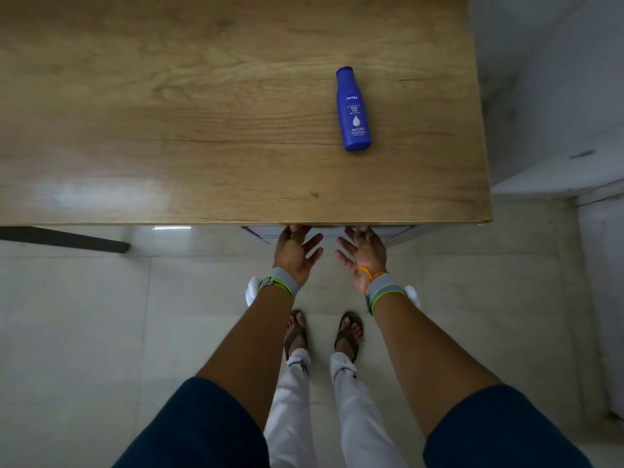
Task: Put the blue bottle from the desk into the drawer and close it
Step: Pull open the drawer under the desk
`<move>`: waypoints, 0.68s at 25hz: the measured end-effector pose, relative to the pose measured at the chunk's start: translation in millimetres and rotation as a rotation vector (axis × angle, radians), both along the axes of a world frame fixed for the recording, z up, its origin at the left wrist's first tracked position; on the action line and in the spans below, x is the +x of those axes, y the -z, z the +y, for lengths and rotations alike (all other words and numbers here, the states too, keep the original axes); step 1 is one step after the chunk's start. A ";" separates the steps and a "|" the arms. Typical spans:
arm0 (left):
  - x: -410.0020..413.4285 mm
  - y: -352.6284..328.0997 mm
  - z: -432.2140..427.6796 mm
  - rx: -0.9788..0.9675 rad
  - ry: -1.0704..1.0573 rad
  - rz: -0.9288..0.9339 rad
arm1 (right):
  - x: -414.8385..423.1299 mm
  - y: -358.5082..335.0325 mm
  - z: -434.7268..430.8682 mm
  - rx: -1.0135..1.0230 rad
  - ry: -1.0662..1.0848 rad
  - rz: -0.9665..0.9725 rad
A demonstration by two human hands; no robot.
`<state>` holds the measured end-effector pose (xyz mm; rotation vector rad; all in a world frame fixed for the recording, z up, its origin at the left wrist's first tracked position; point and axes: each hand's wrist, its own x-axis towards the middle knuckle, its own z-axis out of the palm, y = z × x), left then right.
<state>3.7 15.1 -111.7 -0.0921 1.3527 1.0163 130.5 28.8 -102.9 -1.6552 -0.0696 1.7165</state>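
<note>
The blue bottle (353,109) lies on its side on the wooden desk (202,130), toward the right, cap pointing away from me. Just below the desk's front edge a grey drawer (398,234) shows as a narrow strip. My left hand (295,253) and my right hand (363,253) are side by side at the drawer's front, fingers spread, palms facing each other. Their upper fingertips reach under the desk edge and are hidden there. Neither hand touches the bottle, which lies well beyond them on the desktop.
A pale tiled floor (101,315) lies under me, with my feet in sandals (324,332) close to the desk. A dark bar (67,239) runs under the desk at the left. White walls and a ledge (557,177) stand to the right of the desk.
</note>
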 end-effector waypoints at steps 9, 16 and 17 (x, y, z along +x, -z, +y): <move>9.6 1.4 -0.2 -0.136 0.055 0.127 | 8.5 -1.2 -3.8 -0.008 0.018 0.004; 8.6 -1.9 -74.7 -0.362 0.110 0.103 | 25.5 -3.8 -72.3 -0.263 -0.098 -0.137; 8.5 -2.9 -82.7 -0.381 0.127 0.096 | 28.1 -7.1 -81.8 -0.283 -0.113 -0.137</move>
